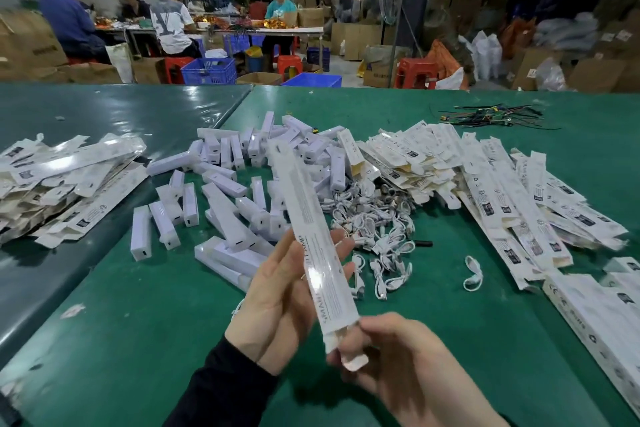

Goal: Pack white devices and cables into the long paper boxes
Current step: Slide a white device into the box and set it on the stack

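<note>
Held box: a long white paper box (313, 239) is raised above the green table (145, 315), tilted away from the worker, printed side up.
Left hand: the left hand (280, 302), in a black sleeve (221, 392), cradles the box's middle, fingers straight and slightly spread behind it.
Right hand: the right hand (408, 371) pinches the box's near end flap (349, 355) between thumb and fingertips.
Devices: loose white devices (221, 204) lie heaped mid-table.
Cables: coiled white cables (377, 239) sit just right of the devices.
Flat boxes: unfilled boxes (491, 184) are piled at right; another stack (59, 184) lies at left.
Background: seated workers (169, 24) among cardboard cartons and blue crates (209, 71).
</note>
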### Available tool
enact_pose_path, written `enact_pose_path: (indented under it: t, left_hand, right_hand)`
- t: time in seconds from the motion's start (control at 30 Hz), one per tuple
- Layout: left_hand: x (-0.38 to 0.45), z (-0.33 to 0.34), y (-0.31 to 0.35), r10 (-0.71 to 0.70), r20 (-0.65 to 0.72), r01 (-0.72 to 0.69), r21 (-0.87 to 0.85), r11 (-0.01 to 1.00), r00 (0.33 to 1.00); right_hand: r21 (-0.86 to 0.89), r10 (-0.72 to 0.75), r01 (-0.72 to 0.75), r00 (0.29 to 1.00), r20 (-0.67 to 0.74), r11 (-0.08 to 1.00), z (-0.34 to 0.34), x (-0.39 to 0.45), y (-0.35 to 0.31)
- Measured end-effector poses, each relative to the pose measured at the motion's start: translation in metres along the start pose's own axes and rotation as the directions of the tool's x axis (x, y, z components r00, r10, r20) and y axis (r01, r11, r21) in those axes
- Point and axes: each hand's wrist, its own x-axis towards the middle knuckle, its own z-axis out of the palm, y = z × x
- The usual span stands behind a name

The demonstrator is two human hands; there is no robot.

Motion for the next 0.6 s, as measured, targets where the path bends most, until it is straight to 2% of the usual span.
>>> enact_pose_path:
  t: [0.07,0.13,0.23,0.37,0.6]
  left_hand:
    - [0.0,-0.001,0.0,-0.008,0.02,0.008,0.013,1.0,1.0]
    - [0.002,-0.004,-0.002,-0.012,0.046,0.008,0.094,0.996,0.999]
    - [0.002,-0.005,-0.009,-0.075,0.037,0.059,0.33,0.942,0.997]
    - [-0.002,-0.001,-0.02,-0.194,0.059,0.148,0.445,0.883,0.979]
    - [-0.008,0.003,-0.023,-0.385,0.164,0.26,0.501,0.825,0.908]
  right_hand:
    - [-0.183,-0.065,0.064,0.998,0.002,0.981,-0.006,0.001,-0.006]
    - [-0.321,-0.222,0.199,0.974,-0.037,0.926,-0.016,0.001,-0.013]
    - [-0.37,-0.422,0.346,0.895,-0.146,0.862,-0.03,0.003,-0.021]
    - [-0.281,-0.45,0.391,0.874,-0.186,0.876,-0.038,0.007,-0.027]
    - [-0.199,-0.381,0.352,0.914,-0.136,0.915,-0.043,0.01,-0.033]
